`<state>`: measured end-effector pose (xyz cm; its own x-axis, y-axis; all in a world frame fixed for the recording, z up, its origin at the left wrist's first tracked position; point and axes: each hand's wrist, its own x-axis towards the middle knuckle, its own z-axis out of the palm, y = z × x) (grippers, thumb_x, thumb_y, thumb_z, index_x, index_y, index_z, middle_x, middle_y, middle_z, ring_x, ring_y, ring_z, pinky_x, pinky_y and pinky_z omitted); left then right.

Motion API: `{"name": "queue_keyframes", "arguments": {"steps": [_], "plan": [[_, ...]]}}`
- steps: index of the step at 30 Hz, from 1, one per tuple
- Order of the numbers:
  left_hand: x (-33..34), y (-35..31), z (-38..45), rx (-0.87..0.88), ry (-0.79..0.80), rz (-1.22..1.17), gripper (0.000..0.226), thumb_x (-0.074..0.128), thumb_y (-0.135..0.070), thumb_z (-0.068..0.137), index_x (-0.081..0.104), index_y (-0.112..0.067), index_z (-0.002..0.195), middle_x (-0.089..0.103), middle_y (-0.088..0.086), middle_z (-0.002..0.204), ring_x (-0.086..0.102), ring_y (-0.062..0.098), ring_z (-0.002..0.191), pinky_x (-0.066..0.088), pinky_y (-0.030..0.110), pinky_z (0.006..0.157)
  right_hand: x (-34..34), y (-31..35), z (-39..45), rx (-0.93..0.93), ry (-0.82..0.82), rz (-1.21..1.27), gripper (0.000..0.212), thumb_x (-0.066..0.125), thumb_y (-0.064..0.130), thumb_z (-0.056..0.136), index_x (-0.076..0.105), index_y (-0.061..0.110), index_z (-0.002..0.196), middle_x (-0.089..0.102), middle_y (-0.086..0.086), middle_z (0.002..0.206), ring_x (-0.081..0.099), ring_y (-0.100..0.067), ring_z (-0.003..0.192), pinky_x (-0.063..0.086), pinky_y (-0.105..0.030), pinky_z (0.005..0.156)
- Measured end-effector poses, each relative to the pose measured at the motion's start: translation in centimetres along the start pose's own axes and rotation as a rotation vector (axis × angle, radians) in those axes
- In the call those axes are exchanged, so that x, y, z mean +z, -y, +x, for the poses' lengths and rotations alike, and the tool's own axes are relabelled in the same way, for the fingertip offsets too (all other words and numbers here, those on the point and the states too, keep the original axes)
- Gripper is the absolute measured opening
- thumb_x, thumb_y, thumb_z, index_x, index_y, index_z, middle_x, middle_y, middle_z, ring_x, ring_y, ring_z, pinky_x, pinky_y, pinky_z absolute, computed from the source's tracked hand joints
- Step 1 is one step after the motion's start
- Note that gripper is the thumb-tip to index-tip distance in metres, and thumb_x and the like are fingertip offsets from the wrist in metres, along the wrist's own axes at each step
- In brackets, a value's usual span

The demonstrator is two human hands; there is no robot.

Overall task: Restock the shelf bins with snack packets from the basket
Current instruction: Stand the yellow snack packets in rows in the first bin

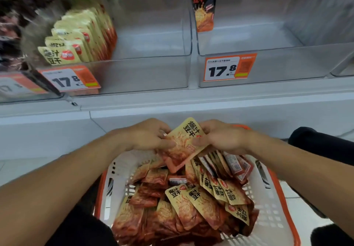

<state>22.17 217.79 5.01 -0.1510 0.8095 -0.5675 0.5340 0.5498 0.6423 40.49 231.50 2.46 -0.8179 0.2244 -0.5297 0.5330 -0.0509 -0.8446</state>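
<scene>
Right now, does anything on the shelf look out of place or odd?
One dark snack packet stands alone, upright against the left wall of the right bin, while the left bin holds a neat row of pale packets. Nothing looks spilled or damaged.

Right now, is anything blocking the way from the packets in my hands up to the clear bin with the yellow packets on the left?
Nothing visible. Both the left hand and right hand hold the packets above the basket. The bin is open-topped, its right part bare beside the standing row; only its front wall must be cleared.
</scene>
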Motion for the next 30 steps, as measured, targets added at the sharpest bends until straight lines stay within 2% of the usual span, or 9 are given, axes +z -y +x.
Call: {"name": "queue_keyframes", "arguments": {"steps": [2,4,7,11,15,19,23,25,30], "plan": [[-2.5,-0.5,-1.5,0.066,0.022,0.042,0.009,0.074,-0.025,0.089,0.072,-0.019,0.095,0.077,-0.006,0.088,0.072,0.005,0.078,0.054,0.025,0.072,0.4,2.7,-0.3,-0.035,0.005,-0.029,0.023,0.061,-0.001,0.094,0.065,0.003,0.116,0.073,-0.012,0.111,0.07,-0.027,0.103,0.059,-0.037,0.087],[-4.5,-0.9,-2.8,0.123,-0.035,0.034,0.007,0.076,-0.024,0.087,0.075,-0.017,0.089,0.078,-0.005,0.086,0.073,0.01,0.081,0.056,0.027,0.078,0.4,5.6,-0.9,-0.111,-0.035,-0.147,0.022,0.066,0.002,0.092,0.068,0.009,0.113,0.075,-0.004,0.106,0.072,-0.019,0.099,0.057,-0.031,0.086],[-6.6,-1.6,-4.6,0.224,-0.173,-0.069,0.008,0.077,-0.023,0.078,0.075,-0.016,0.082,0.077,-0.003,0.081,0.072,0.009,0.076,0.054,0.019,0.07,0.3,9.6,-2.3,-0.219,-0.105,-0.178,0.021,0.069,0.003,0.09,0.067,0.011,0.11,0.077,-0.002,0.099,0.074,-0.013,0.088,0.059,-0.024,0.071],[-8.4,-2.4,-6.8,0.372,-0.358,-0.166,0.008,0.073,-0.017,0.081,0.069,-0.014,0.075,0.072,-0.009,0.068,0.064,-0.003,0.063,0.045,0.008,0.061,0.1,13.3,-3.8,-0.375,-0.166,-0.24,0.02,0.075,0.008,0.086,0.066,0.011,0.103,0.077,-0.006,0.095,0.075,-0.019,0.083,0.062,-0.03,0.073],[-9.9,-1.6,-8.0,0.455,-0.567,-0.281,0.021,0.07,-0.029,0.076,0.071,-0.015,0.092,0.077,-0.002,0.087,0.072,0.01,0.079,0.055,0.018,0.072,0.4,15.7,-3.2,-0.532,-0.235,-0.216,0.015,0.071,0.01,0.088,0.067,0.007,0.102,0.075,-0.01,0.091,0.075,-0.022,0.079,0.062,-0.036,0.074],[-9.8,-0.6,-8.6,0.415,-0.793,-0.28,0.024,0.073,-0.033,0.076,0.072,-0.016,0.093,0.077,-0.003,0.085,0.072,0.008,0.079,0.056,0.02,0.075,1.9,17.5,-1.7,-0.636,-0.263,-0.22,0.014,0.069,0.015,0.09,0.066,0.005,0.099,0.074,-0.01,0.085,0.073,-0.02,0.071,0.062,-0.037,0.068],[-11.1,2.1,-9.3,0.249,-1.271,-0.247,0.013,0.076,-0.028,0.086,0.07,-0.021,0.095,0.071,-0.007,0.083,0.063,0.003,0.071,0.053,0.02,0.068,4.1,18.6,0.4,-0.913,-0.552,-0.434,0.007,0.066,0.022,0.096,0.061,0.017,0.096,0.073,0.006,0.079,0.072,-0.009,0.072,0.059,-0.04,0.068],[-12.2,4.0,-10.1,0.134,-1.438,-0.237,0.015,0.074,-0.024,0.088,0.068,-0.018,0.1,0.068,-0.005,0.085,0.058,0.003,0.067,0.051,0.025,0.066,5.4,19.4,1.5,-1.033,-0.644,-0.363,0.009,0.064,0.021,0.096,0.059,0.014,0.098,0.074,0.007,0.083,0.072,-0.006,0.073,0.059,-0.039,0.065],[-13.0,7.6,-10.6,-0.004,-1.462,-0.164,0.036,0.075,-0.022,0.086,0.061,-0.016,0.119,0.065,0.002,0.101,0.059,0.018,0.086,0.038,0.013,0.064,8.2,21.0,5.3,-1.072,-0.634,-0.213,0.006,0.063,0.016,0.096,0.058,0.015,0.095,0.074,0.004,0.084,0.073,-0.009,0.071,0.059,-0.043,0.065]]}}
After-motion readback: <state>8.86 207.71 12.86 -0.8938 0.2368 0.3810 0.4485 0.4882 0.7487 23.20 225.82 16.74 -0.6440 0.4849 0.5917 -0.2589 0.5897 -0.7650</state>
